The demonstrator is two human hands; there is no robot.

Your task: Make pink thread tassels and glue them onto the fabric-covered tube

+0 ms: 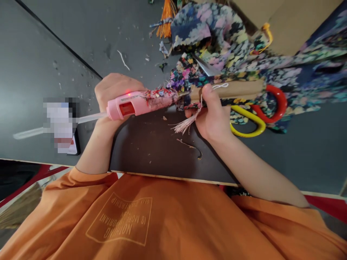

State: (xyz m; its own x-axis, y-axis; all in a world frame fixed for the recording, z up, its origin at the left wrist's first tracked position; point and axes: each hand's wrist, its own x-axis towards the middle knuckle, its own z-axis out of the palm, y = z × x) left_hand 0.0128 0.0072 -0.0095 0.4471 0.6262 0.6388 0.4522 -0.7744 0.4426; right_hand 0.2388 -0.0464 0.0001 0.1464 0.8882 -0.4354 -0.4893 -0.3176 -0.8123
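Note:
My left hand is wrapped around a pink hot glue gun, with a red light on its side and a clear glue stick sticking out of its back. Dried glue and coloured scraps coat its front, and its metal tip meets the left end of a brown bookmark-like strip. Floral fabric edges that strip, pinched between the thumb and fingers of my right hand. A pale tassel hangs by the thumb. Beneath the strip lie scissors with red and yellow handles, one blade showing above it.
Crumpled floral fabric heaps behind my hands and stretches right. An orange tassel lies at the back, near brown card. A phone, partly blurred out, is at left. Thread bits and scraps dot the dark table.

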